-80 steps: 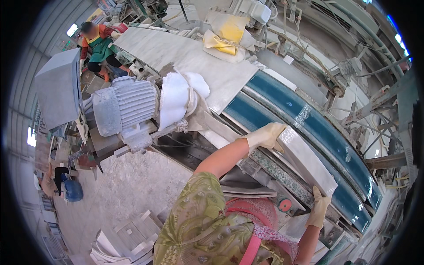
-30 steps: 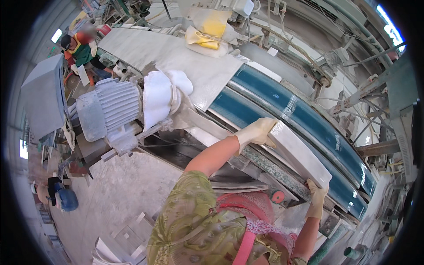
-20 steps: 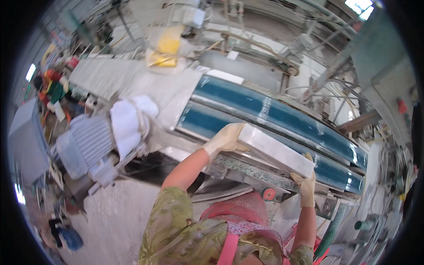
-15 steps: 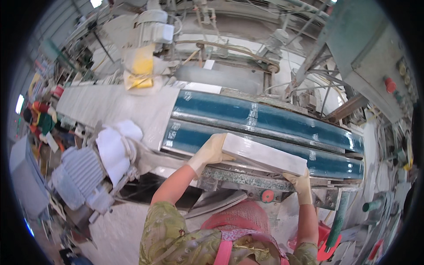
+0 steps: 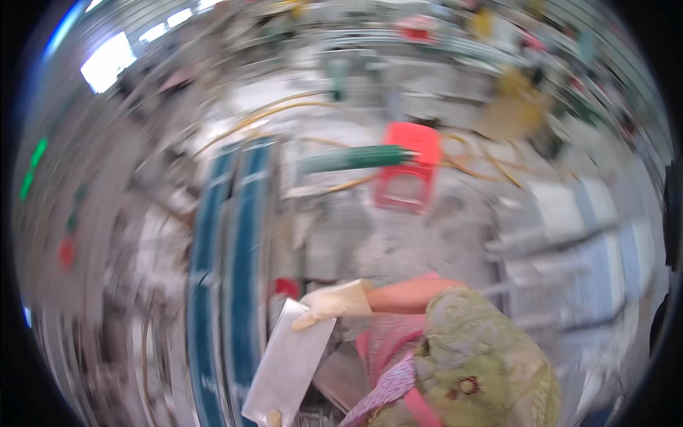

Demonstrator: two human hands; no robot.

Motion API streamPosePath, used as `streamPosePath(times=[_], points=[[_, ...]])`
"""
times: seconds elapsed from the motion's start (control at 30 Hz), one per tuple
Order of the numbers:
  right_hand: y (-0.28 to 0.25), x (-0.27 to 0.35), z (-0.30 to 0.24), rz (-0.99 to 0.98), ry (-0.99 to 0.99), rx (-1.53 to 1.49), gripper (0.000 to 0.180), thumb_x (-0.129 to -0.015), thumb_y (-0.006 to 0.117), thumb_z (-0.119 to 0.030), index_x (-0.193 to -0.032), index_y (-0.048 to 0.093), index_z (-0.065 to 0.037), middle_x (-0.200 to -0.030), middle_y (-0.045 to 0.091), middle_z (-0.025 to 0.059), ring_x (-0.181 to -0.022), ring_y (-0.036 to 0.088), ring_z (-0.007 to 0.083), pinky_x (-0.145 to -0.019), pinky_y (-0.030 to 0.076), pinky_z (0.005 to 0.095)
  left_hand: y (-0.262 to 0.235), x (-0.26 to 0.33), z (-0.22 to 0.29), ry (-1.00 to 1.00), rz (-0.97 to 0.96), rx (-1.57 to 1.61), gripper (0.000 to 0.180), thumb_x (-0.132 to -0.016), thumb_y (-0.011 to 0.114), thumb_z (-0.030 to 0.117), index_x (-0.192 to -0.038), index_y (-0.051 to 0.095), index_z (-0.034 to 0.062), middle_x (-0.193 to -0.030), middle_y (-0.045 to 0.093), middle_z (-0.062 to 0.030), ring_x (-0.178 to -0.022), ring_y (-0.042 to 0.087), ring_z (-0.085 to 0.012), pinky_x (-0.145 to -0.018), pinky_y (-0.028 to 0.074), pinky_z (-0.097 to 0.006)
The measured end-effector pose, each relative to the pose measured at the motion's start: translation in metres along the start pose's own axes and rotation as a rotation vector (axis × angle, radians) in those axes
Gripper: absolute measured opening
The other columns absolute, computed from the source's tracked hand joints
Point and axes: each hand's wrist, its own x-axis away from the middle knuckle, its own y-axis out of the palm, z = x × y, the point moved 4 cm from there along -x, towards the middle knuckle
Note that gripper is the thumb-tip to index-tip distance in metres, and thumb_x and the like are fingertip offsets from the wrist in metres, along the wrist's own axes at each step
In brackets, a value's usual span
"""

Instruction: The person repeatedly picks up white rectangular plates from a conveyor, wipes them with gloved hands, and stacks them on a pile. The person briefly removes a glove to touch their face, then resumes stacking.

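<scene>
I hold a flat white rectangular slab tilted in front of my body, close to the right edge of the conveyor. My right hand, in a cream glove, grips the slab's far end with its thumb on the upper face. Of my left hand only a gloved fingertip shows, pressed on the near end at the lower edge of the view; the rest is cut off. Two long blue conveyor belts run side by side, left of the slab.
Beyond the slab, a green pipe juts out in front of a red plastic stool. A yellow hose lies behind. Blurred stacks of pale slabs stand on the right. A red button sits beside the belts.
My view has swung sharply to the right, so the belts now run away from me at left. The slab, held level across the belts before, has come off them with my hands.
</scene>
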Motion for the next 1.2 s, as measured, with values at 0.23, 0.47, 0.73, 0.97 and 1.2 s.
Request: streamPosePath(times=[0.23, 0.47, 0.73, 0.97, 1.2], points=[[-0.056, 0.218, 0.165, 0.587, 0.120, -0.356, 0.078, -0.088, 0.063, -0.067, -0.119, 0.069, 0.004, -0.110, 0.073, 0.0151, -0.099, 0.069, 0.0235, -0.088, 0.050, 0.0366, 0.222, -0.064, -0.024, -0.171, -0.339, 0.056, 0.055, -0.096, 0.065, 0.028, -0.143, 0.049, 0.0069, -0.141, 0.057, -0.0120, -0.128, 0.054, -0.0256, -0.109, 0.043, -0.040], [-0.134, 0.410, 0.261, 1.035, 0.065, -0.563, 0.071, -0.087, 0.069, -0.061, -0.116, 0.072, 0.003, -0.113, 0.073, 0.0148, -0.102, 0.068, 0.0214, -0.090, 0.050, 0.0352, 0.352, -0.076, -0.051, -0.494, -0.416, 0.020, 0.061, -0.101, 0.060, 0.037, -0.152, 0.039, 0.0109, -0.147, 0.051, -0.0126, -0.134, 0.050, -0.0282, -0.112, 0.040, -0.043], [-0.168, 0.599, 0.275, 1.558, -0.251, -1.012, 0.055, -0.090, 0.073, -0.038, -0.127, 0.066, 0.003, -0.118, 0.071, 0.0113, -0.107, 0.066, 0.0180, -0.098, 0.049, 0.0311, 0.634, -0.125, 0.041, -0.171, -0.917, -0.283, 0.074, -0.097, 0.063, 0.035, -0.153, 0.033, -0.0031, -0.152, 0.045, -0.0162, -0.141, 0.043, -0.0262, -0.118, 0.030, -0.039], [-0.199, 0.661, 0.305, 2.030, -0.267, -1.174, 0.053, -0.095, 0.069, -0.032, -0.131, 0.061, 0.006, -0.122, 0.069, 0.0112, -0.109, 0.065, 0.0174, -0.096, 0.049, 0.0305, 0.821, -0.202, 0.044, -0.205, -1.251, -0.459, 0.077, -0.093, 0.067, 0.036, -0.148, 0.036, -0.0089, -0.146, 0.049, -0.0200, -0.136, 0.047, -0.0271, -0.116, 0.033, -0.039], [-0.257, 0.649, 0.323, 2.537, -0.234, -1.327, 0.054, -0.096, 0.067, -0.033, -0.131, 0.060, 0.008, -0.124, 0.067, 0.0111, -0.111, 0.064, 0.0173, -0.098, 0.048, 0.0301, 1.029, -0.294, 0.046, -0.394, -1.668, -0.892, 0.086, -0.092, 0.071, 0.041, -0.150, 0.035, -0.0103, -0.148, 0.050, -0.0203, -0.138, 0.047, -0.0278, -0.117, 0.031, -0.040]])
